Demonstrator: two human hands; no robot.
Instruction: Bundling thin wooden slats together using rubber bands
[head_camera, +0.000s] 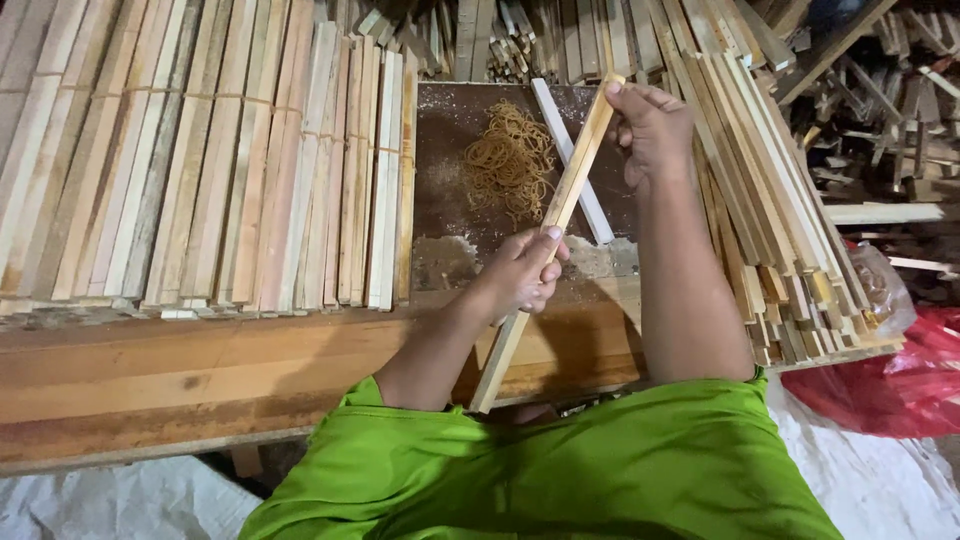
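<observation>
- Nearest the camera: green garment (560, 470) across the person's lap; white sheeting (110, 500) lies on the floor at lower left and lower right.
- Tabletop (200, 370): worn brown planks, front edge running just ahead of the lap.
- Left hand (522, 275): fingers curled shut around the middle of a long pale wooden slat (560, 215), thumb tip laid on its upper face.
- Slat runs diagonally, its lower end past the tabletop's front edge near the lap, its upper end raised toward the far side.
- Right hand (648, 125): closed on the slat's upper end, fingertips pinching its top.
- Beneath the slat: dark board (450, 160) dusted with sawdust, carrying a loose heap of rubber bands (510, 160) and one white strip (575, 160) lying flat, apart from the heap.
- Left of the board: tied bundles of slats (200, 160) stacked side by side.
- Right of the arm: a slanting stack of slats (770, 200).
- Far right, on the floor: red plastic bag (890, 380).
- Farthest: jumbled wood offcuts (880, 90) along the top edge.
</observation>
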